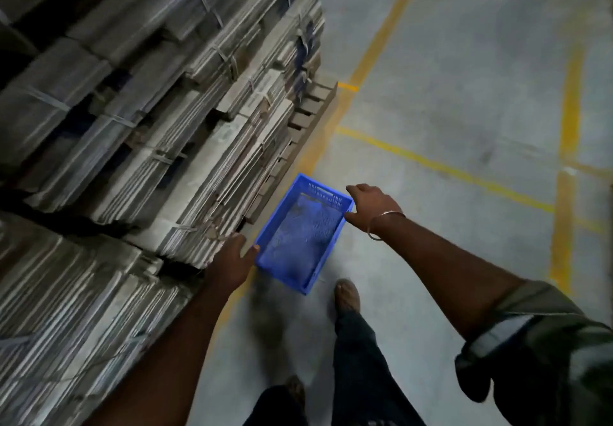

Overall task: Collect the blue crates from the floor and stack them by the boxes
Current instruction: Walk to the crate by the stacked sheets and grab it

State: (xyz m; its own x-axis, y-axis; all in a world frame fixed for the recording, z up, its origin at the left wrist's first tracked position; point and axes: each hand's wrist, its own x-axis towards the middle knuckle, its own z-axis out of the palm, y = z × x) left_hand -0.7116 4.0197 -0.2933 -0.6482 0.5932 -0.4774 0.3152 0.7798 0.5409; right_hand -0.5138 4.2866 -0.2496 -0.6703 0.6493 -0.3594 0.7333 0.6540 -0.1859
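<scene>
One shallow blue plastic crate (300,235) with perforated walls hangs above the grey floor, its long side running away from me. My left hand (232,260) grips the crate's near left corner. My right hand (370,203), with a metal bangle on the wrist, holds the far right corner. The crate is empty. It sits right beside the tall pile of flattened cardboard boxes (149,110) on my left.
The strapped cardboard bundles rest on a wooden pallet (298,147) whose edge juts out by the crate. Yellow lines (441,167) cross the concrete floor to the right. My feet (346,296) are just below the crate.
</scene>
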